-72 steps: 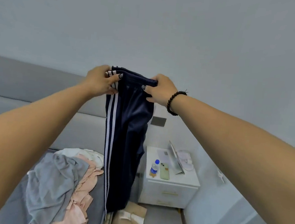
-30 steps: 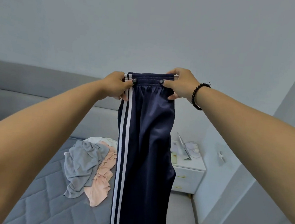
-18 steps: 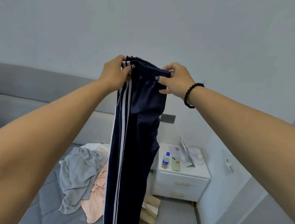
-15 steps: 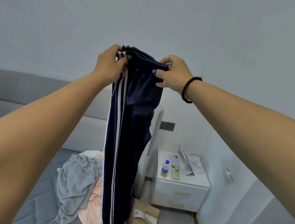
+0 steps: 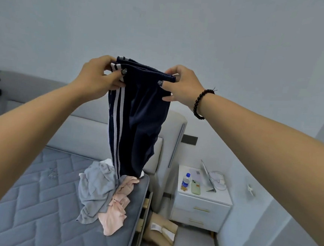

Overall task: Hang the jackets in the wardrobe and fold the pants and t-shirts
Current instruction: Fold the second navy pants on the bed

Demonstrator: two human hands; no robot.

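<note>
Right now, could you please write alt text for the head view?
Both hands, left and right, hold navy striped pants up by the waistband over a bed with crumpled clothes; a nightstand stands beside it.

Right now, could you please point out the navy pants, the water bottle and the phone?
navy pants (image 5: 139, 121), head view, hanging leg fabric.
water bottle (image 5: 185, 181), head view, its label.
phone (image 5: 196, 187), head view, its back.

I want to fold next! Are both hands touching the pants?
Touching. The head view shows the left hand and the right hand each pinching an end of the waistband of the pants, which hang down between them.
</note>
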